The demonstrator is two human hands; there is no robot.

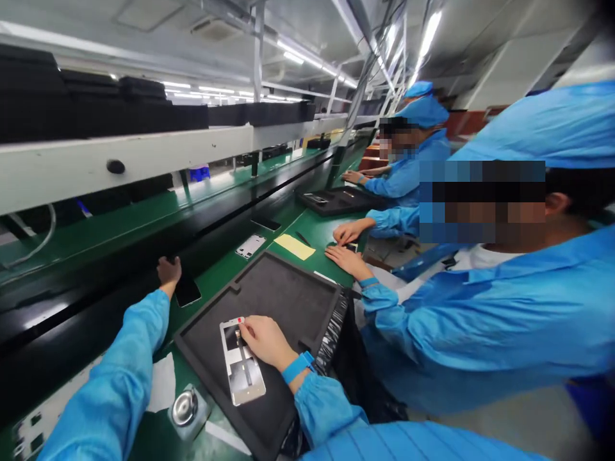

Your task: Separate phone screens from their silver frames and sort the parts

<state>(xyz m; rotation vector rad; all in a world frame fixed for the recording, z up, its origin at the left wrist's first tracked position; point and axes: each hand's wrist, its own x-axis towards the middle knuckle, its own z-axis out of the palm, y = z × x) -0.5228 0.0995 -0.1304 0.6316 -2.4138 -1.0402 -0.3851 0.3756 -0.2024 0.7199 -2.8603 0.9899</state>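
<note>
My right hand (270,341) pinches the top corner of a phone screen assembly (246,382), beside a small red mark. The assembly lies on a black foam tray (283,291), its back facing up and a thin ribbon running along its middle. My left hand (169,274) reaches out over the dark belt at the left, its fingers partly curled and blurred against the black. I cannot make out whether anything is in them. Just right of that hand lies a black-faced phone (188,292) at the edge of the green bench.
Past the tray lie a white phone frame (250,246), a dark phone (266,223) and a yellow sheet (295,246). A small metal-topped bottle (185,410) stands near me. To the right, a co-worker's hands (348,250) work over a part; other people sit beyond.
</note>
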